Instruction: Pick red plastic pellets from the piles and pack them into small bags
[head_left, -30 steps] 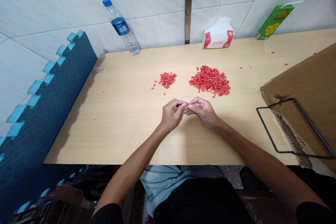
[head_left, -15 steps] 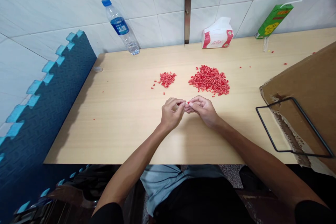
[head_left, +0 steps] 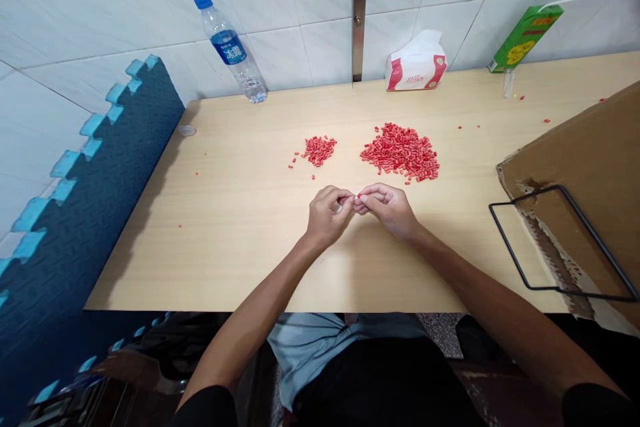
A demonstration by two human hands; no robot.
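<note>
My left hand [head_left: 327,215] and my right hand [head_left: 386,209] meet fingertip to fingertip over the middle of the wooden table [head_left: 240,240]. Both are closed in a pinch on a tiny red piece [head_left: 355,197] between them. Just beyond them lie two heaps of the same small red pieces: a small heap [head_left: 319,149] on the left and a large heap [head_left: 401,153] on the right. A few loose red pieces are scattered around the heaps.
A water bottle [head_left: 230,50], a tissue pack [head_left: 416,67] and a green carton [head_left: 525,37] stand along the tiled wall. A cardboard sheet [head_left: 590,167] with a black wire frame [head_left: 555,243] covers the table's right end. Blue foam mats [head_left: 85,213] lean at the left.
Both hands have stayed together at the same spot, with only slight finger shifts. Nothing else has moved.
</note>
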